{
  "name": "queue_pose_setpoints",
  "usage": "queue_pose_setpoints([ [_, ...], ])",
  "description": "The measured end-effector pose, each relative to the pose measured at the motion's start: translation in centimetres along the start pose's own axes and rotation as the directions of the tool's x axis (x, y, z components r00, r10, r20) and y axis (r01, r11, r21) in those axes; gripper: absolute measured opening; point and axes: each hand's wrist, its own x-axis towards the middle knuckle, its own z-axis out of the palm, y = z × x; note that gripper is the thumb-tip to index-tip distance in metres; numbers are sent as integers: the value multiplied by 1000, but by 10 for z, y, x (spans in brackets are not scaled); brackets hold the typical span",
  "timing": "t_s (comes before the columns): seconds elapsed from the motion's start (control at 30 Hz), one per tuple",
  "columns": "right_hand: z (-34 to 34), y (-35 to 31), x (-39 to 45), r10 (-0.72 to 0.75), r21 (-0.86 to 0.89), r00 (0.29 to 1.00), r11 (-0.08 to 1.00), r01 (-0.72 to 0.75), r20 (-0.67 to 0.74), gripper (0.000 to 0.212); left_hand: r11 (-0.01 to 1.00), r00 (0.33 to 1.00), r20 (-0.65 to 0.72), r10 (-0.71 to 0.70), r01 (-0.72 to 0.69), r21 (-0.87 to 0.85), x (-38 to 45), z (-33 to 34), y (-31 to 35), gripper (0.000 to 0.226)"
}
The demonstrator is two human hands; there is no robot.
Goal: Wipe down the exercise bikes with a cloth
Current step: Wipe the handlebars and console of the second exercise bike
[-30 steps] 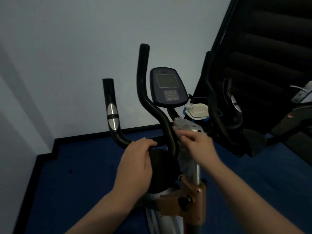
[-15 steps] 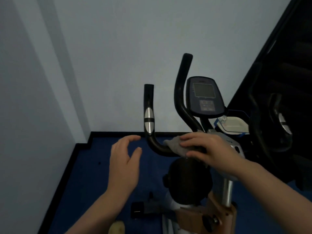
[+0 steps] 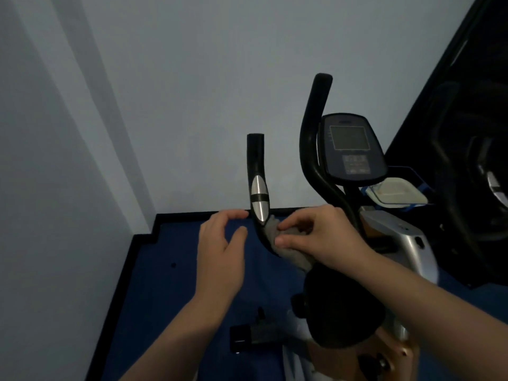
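A crumpled grey cloth is pressed against the lower bend of a black curved handlebar on an exercise bike, just below the handlebar's oval silver pulse sensor. The right hand holds the cloth, its fingers curled around it and pinching it to the bar. The left hand hovers just left of the bar, fingers loosely spread and holding nothing, one fingertip close to the sensor and possibly touching it; the dim light makes this hard to judge. To the right stand a taller black handlebar and a dark oval console with a grey screen. Below lie the round black saddle and dark blue floor, against a pale grey wall.
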Motion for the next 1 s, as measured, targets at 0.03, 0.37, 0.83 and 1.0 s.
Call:
queue_pose_setpoints([
  [0.03,-1,-1,-1,8,-47,1000,999,-8,1,30,1000,1000,15,12,-12,-11,4,-1,-1,26],
  [0.37,29,-37,-16,145,-491,987,856,-162,-72,29,990,988,138,68,-50,-132,76,-12,-5,31],
  [0.83,96,-88,59,485,160,595,843,-514,-641,41,923,899,362,248,-106,-370,148,-3,6,42],
  [1.0,94,-92,100,513,193,519,813,-549,-684,39,922,859,428,281,-117,-370,170,-14,1,38],
])
